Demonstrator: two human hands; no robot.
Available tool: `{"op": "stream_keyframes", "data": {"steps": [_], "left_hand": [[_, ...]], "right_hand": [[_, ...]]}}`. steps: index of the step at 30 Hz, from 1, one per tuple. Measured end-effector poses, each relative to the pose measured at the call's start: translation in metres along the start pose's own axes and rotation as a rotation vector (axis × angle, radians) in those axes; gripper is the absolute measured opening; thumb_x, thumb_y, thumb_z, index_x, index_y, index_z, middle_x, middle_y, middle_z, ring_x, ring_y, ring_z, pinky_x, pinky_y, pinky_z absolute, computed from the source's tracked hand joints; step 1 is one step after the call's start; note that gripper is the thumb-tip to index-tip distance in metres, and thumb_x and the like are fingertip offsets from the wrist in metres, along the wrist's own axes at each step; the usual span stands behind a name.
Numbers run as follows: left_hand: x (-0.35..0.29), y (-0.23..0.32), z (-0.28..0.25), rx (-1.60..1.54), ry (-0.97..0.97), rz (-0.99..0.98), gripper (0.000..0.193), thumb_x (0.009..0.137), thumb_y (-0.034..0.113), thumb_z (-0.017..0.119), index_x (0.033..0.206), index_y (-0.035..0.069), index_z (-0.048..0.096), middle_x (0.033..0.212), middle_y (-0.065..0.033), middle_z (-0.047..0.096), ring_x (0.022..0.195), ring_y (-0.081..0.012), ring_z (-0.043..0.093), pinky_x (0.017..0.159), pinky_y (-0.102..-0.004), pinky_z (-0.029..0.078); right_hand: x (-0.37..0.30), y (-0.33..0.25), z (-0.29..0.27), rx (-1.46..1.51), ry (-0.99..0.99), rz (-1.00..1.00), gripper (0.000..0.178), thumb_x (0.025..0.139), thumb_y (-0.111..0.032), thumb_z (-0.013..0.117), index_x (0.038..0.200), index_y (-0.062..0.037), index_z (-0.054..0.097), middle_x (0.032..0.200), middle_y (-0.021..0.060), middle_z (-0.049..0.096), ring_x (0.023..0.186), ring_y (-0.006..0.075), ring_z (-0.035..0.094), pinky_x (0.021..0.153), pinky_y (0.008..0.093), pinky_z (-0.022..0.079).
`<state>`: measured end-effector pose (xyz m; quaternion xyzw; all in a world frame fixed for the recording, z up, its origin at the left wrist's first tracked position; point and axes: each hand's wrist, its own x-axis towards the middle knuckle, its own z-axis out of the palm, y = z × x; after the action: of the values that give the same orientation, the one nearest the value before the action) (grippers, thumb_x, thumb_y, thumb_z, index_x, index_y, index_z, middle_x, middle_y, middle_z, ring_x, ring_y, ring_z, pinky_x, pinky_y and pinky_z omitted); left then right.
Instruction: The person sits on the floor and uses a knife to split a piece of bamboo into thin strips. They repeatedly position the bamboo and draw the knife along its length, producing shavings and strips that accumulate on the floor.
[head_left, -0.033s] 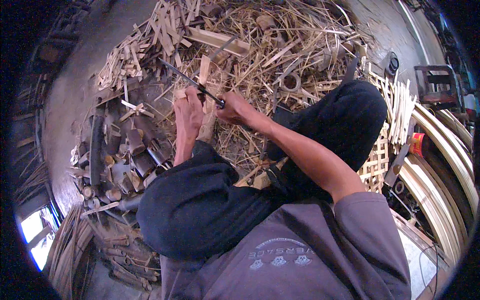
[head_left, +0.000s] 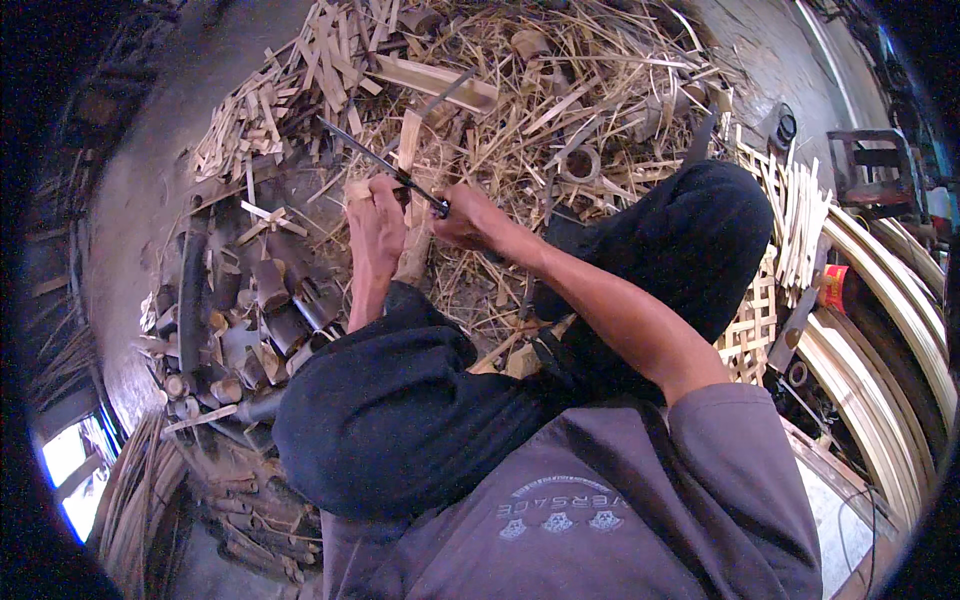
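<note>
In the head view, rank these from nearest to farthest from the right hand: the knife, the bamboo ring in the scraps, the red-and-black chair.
1. knife: gripped in the right hand, blade running up-left.
2. bamboo ring: lying in the shavings, up and to the right.
3. red-and-black chair: at the far right edge.

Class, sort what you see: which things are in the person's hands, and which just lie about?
In hand:
left hand on bamboo piece
right hand holding dark blade

Lying about:
bamboo offcuts
dark tube sections
woven mat

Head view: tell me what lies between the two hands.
In the head view, the upright bamboo piece stands between the left hand and the right hand, with the dark knife blade crossing its top.
</note>
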<state>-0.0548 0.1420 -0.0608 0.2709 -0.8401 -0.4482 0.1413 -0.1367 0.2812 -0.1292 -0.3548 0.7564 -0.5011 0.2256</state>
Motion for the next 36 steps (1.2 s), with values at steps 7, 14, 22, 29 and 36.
{"op": "stream_keyframes", "data": {"steps": [7, 14, 22, 29, 36], "left_hand": [[-0.004, 0.003, 0.002, -0.305, 0.049, -0.200, 0.049, 0.097, 0.036, 0.033, 0.099, -0.005, 0.059, 0.089, -0.0215, 0.065, 0.085, -0.0303, 0.064, 0.075, -0.0387, 0.049], [-0.009, -0.010, 0.001, -0.569, 0.006, -0.321, 0.053, 0.097, 0.035, 0.033, 0.114, -0.011, 0.052, 0.110, -0.0238, 0.061, 0.102, -0.0303, 0.062, 0.090, -0.0363, 0.049], [-0.020, -0.038, 0.008, -0.819, 0.005, -0.158, 0.052, 0.097, 0.035, 0.033, 0.116, -0.010, 0.051, 0.107, -0.0228, 0.062, 0.098, -0.0335, 0.063, 0.089, -0.0393, 0.050], [0.003, -0.015, -0.011, 0.354, -0.035, -0.021, 0.028, 0.091, 0.028, 0.049, 0.094, 0.002, 0.059, 0.087, -0.0267, 0.061, 0.083, -0.0403, 0.061, 0.070, -0.0474, 0.047], [0.001, -0.046, 0.007, 0.267, 0.068, 0.002, 0.024, 0.091, 0.020, 0.045, 0.083, -0.001, 0.053, 0.074, -0.0263, 0.056, 0.076, -0.0454, 0.055, 0.065, -0.0494, 0.042]], "right_hand": [[0.012, 0.023, 0.013, -0.184, 0.013, 0.047, 0.029, 0.074, -0.027, 0.061, 0.072, 0.0024, 0.060, 0.061, 0.0205, 0.057, 0.054, 0.0300, 0.055, 0.058, 0.0412, 0.046], [0.015, 0.034, 0.022, -0.225, -0.057, 0.151, 0.029, 0.075, -0.026, 0.061, 0.077, 0.0024, 0.063, 0.066, 0.0225, 0.059, 0.059, 0.0369, 0.058, 0.060, 0.0415, 0.047], [0.009, 0.045, 0.031, -0.169, -0.083, 0.186, 0.027, 0.073, -0.026, 0.064, 0.074, 0.0008, 0.063, 0.063, 0.0202, 0.060, 0.053, 0.0304, 0.057, 0.054, 0.0395, 0.045], [0.000, 0.020, 0.033, -0.031, 0.001, -0.100, 0.024, 0.076, -0.020, 0.062, 0.071, 0.0025, 0.056, 0.053, 0.0164, 0.049, 0.046, 0.0278, 0.046, 0.049, 0.0396, 0.040], [0.000, 0.019, 0.032, -0.118, 0.018, -0.107, 0.021, 0.076, -0.016, 0.061, 0.077, 0.0037, 0.054, 0.058, 0.0184, 0.051, 0.049, 0.0299, 0.049, 0.050, 0.0410, 0.040]]}}
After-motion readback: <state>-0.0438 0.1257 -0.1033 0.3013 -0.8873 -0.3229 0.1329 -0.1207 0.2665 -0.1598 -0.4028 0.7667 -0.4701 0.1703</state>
